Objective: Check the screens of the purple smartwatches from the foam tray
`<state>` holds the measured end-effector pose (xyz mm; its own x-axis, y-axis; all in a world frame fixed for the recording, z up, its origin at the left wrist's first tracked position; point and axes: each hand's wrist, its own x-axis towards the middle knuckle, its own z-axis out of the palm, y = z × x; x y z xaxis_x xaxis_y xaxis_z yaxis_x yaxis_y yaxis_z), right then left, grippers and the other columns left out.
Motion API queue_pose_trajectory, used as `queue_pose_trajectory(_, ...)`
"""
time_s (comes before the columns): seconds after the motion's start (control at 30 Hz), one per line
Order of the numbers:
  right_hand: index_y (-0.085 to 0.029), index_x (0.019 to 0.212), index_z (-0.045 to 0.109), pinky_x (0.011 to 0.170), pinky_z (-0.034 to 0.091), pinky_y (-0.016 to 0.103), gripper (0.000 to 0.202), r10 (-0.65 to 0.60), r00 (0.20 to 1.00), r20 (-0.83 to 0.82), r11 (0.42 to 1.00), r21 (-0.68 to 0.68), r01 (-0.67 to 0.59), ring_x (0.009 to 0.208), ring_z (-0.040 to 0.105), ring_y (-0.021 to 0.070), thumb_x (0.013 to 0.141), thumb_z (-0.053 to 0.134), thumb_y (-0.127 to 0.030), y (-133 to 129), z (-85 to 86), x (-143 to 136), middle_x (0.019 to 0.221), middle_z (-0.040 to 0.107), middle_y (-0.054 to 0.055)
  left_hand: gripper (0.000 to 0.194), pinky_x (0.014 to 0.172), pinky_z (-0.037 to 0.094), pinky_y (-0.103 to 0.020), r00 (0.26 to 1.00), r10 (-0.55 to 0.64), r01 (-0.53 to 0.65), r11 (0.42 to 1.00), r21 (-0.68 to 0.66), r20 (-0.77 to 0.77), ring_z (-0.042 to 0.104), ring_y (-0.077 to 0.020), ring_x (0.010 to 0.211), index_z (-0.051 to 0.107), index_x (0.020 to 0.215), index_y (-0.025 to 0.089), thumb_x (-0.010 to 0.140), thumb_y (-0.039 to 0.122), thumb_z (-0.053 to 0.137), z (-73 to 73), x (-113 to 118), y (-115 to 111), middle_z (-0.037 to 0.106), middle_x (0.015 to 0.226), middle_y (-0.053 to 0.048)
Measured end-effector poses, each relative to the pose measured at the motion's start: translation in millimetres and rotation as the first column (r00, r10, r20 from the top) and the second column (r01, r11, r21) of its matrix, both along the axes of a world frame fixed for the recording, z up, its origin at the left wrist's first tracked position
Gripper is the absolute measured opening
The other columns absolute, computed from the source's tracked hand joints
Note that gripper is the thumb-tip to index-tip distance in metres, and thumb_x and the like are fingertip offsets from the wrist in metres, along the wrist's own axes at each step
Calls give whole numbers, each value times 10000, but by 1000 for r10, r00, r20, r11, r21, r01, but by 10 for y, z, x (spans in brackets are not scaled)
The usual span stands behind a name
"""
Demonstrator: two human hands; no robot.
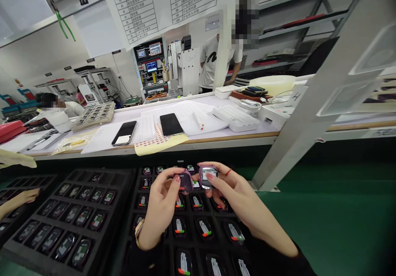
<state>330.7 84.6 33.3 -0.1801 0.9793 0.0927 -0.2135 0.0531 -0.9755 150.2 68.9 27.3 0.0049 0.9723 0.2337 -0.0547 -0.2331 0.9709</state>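
My left hand (162,204) pinches a dark purple-edged watch-like case (185,182) between thumb and fingers. Close beside it, my right hand (235,193) grips a second purple-rimmed piece (204,178) with a shiny, pale face, thumb resting on that face. The two pieces are side by side with a narrow gap. Both hands are above a black foam tray (192,239) whose pockets hold several dark rounded devices with white print and red-green marks, such as one device (204,227). My hands hide part of the upper rows.
Left of it lies another black tray (102,177) of devices; a co-worker's hand (27,195) is at the far left. On the shelf (260,138) ahead are two phones (171,124), papers and a white power strip (236,117). A slanted metal post (315,90) stands right. A person (210,61) stands beyond.
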Motion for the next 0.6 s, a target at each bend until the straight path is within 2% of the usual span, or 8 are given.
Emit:
queue_pose_trajectory(0.07, -182, 1165, 628, 447, 378, 212, 610, 0, 1000, 8, 1000, 0, 0, 572, 486, 147, 823, 784, -663, -5, 11, 0, 893, 680, 68, 314, 568, 429, -207, 1000, 7, -7, 1000, 1, -6, 521, -96, 621, 719, 1089, 214, 946, 475, 618, 8, -17, -1, 665, 824, -19)
queue_pose_trajectory(0.2, -179, 1173, 629, 446, 364, 224, 590, -6, 1000, 27, 1000, 9, 6, 520, 444, 147, 843, 765, -649, -6, 8, 5, 691, 612, 9, 322, 614, 433, -231, 999, -31, 31, 999, -11, -9, 524, -115, 658, 702, 1172, 226, 992, 439, 541, -23, -34, 10, 667, 846, -24)
queue_pose_trajectory(0.3, -183, 1162, 632, 436, 364, 219, 589, -10, 1000, 17, 1000, 15, 10, 559, 489, 157, 835, 769, -652, 2, -11, 5, 780, 634, 33, 306, 639, 457, -238, 998, -64, 64, 998, -11, -1, 561, -122, 683, 687, 1200, 228, 972, 406, 588, -39, -27, 17, 695, 897, -31)
queue_pose_trajectory(0.37, -184, 1164, 630, 435, 372, 215, 589, -10, 1000, 11, 1000, 15, 10, 580, 506, 161, 834, 770, -651, 3, -19, 1, 817, 641, 41, 310, 700, 495, -245, 995, -95, 95, 995, -6, 20, 627, -148, 791, 668, 1213, 231, 937, 373, 653, -39, -20, 18, 719, 989, -46)
queue_pose_trajectory(0.47, -176, 1178, 627, 441, 375, 213, 591, -9, 1000, 15, 1000, 17, 9, 559, 485, 156, 842, 767, -641, -5, -16, 0, 733, 617, 18, 346, 817, 528, -275, 991, -126, 125, 992, 13, 34, 656, -189, 980, 637, 1235, 230, 911, 334, 699, -38, -13, 17, 717, 1140, -73)
queue_pose_trajectory(0.6, -171, 1188, 624, 441, 370, 216, 603, -4, 1000, 18, 1000, 18, 4, 517, 445, 143, 844, 763, -646, -10, -11, 14, 672, 601, 1, 350, 812, 547, -280, 989, -145, 144, 989, 16, 43, 672, -182, 948, 629, 1258, 226, 928, 333, 677, -48, -11, 19, 722, 1146, -80)
